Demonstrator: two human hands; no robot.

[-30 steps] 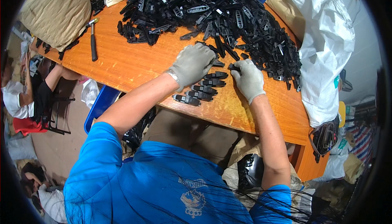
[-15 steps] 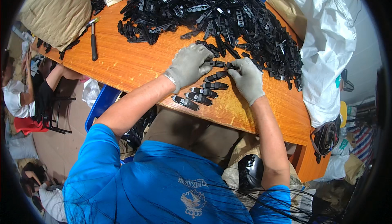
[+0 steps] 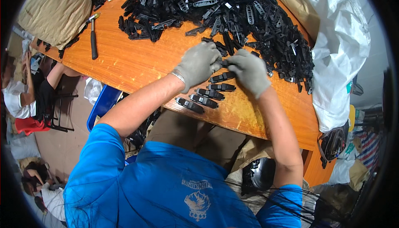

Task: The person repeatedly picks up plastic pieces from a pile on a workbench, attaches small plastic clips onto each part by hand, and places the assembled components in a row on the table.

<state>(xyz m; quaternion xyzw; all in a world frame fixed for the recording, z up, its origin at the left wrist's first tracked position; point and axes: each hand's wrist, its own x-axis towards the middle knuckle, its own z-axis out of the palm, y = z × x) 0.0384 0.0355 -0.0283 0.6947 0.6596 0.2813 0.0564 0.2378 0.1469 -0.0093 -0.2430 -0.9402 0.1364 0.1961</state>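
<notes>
Both my hands wear grey gloves and meet over the table. My left hand (image 3: 199, 62) is closed on one end of a small black plastic part (image 3: 225, 63), mostly hidden by the gloves. From the other side my right hand (image 3: 251, 73) pinches the same part, its fingertips close to the left ones. Just below, several assembled black plastic pieces (image 3: 203, 100) lie in a slanting row toward the table's near edge. Beyond my fingers a large heap of loose black plastic parts (image 3: 274, 41) spreads over the table.
The wooden table (image 3: 124, 70) carries a hammer (image 3: 94, 41) and a tan sack (image 3: 56, 12) at left. A white woven sack (image 3: 338, 57) stands at right. A blue bin (image 3: 102, 105) sits below the near edge. Other people (image 3: 25, 91) are seated at far left.
My right hand has moved in closer to the left one, turning so its back covers more of the part. The row of pieces stays as it was; the view has shifted slightly.
</notes>
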